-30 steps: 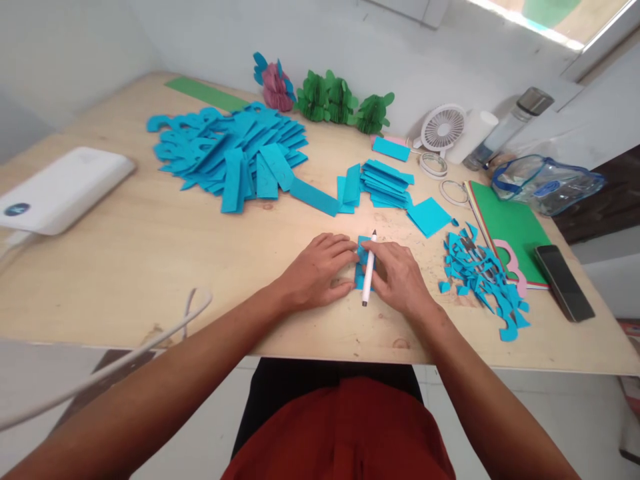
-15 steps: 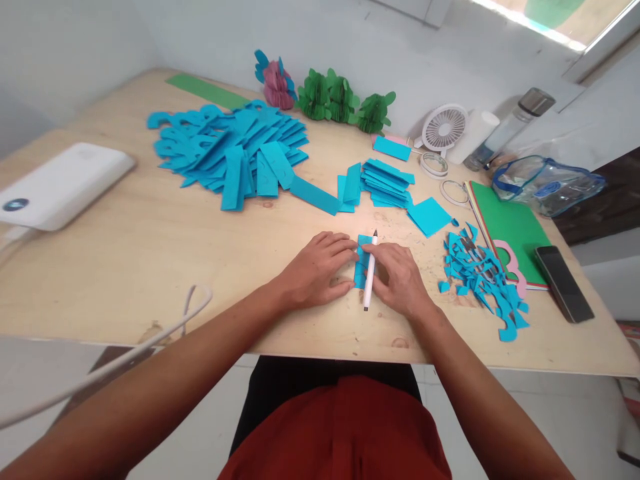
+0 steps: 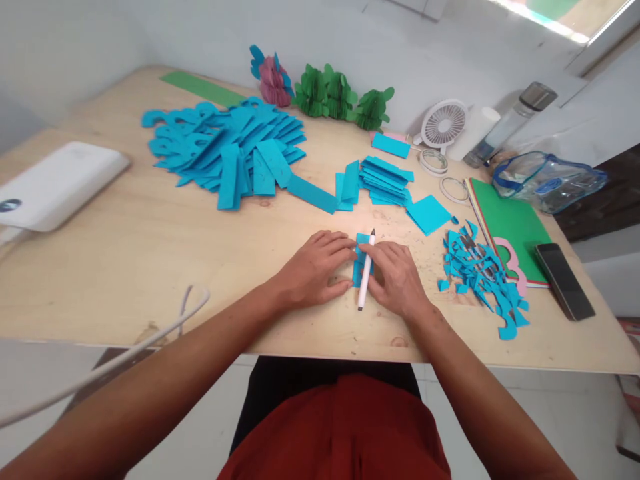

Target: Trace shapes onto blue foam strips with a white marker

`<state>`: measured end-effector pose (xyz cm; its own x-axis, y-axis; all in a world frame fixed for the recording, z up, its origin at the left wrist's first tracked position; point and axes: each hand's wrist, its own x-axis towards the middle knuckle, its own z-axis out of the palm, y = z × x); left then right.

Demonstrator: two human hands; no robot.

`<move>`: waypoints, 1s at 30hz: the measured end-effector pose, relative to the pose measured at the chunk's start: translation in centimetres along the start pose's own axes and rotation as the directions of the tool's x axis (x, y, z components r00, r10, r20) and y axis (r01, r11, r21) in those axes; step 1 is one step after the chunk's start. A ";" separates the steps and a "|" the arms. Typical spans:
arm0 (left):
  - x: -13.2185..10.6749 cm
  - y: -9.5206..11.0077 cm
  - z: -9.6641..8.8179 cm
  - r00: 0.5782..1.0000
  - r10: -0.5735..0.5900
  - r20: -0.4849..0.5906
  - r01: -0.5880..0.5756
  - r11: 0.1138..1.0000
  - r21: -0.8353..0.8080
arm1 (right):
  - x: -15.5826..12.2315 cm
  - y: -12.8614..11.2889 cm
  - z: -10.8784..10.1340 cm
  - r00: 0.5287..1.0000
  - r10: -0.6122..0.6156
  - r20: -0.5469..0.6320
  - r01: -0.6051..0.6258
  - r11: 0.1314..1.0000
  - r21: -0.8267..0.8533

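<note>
A small blue paper piece with drawn lines (image 3: 361, 265) lies flat on the table in front of me. My left hand (image 3: 323, 267) rests palm down at its left edge, fingers stretched and thumb apart, the tips touching the paper. From the other side my right hand (image 3: 396, 275) holds a white marker (image 3: 367, 272) between its bent index finger and thumb. The marker slants across the paper, its dark tip pointing away from me. Part of the paper is hidden under the marker and the right fingers.
Behind my hands lie a large heap of folded blue paper (image 3: 235, 143) and a smaller blue stack (image 3: 385, 180). Blue scraps (image 3: 480, 270), a phone (image 3: 565, 280) and green sheets (image 3: 515, 220) are on the right. A white power bank (image 3: 65, 183) sits left, its cable crossing the table's front edge.
The marker has shifted slightly left over the paper and leans a little more. Both hands stay in nearly the same place; the whole view has moved slightly.
</note>
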<state>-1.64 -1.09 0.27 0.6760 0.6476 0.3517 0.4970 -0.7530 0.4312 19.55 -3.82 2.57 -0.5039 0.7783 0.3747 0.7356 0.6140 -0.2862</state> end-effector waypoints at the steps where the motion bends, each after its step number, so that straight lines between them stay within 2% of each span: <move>1: 0.0 0.0 0.0 1.000 0.002 0.002 -0.002 1.000 0.001 | 0.0 0.0 0.0 1.000 0.000 0.001 0.000 1.000 0.001; 30: 0.0 0.1 -0.2 1.000 0.013 0.014 -0.013 0.999 -0.033 | -0.1 0.2 0.2 1.000 -0.016 0.007 0.016 1.000 -0.008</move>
<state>-1.70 -1.10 0.53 0.6897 0.6361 0.3460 0.4701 -0.7568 0.4542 19.67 -3.76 2.25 -0.5183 0.7695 0.3731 0.7314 0.6250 -0.2730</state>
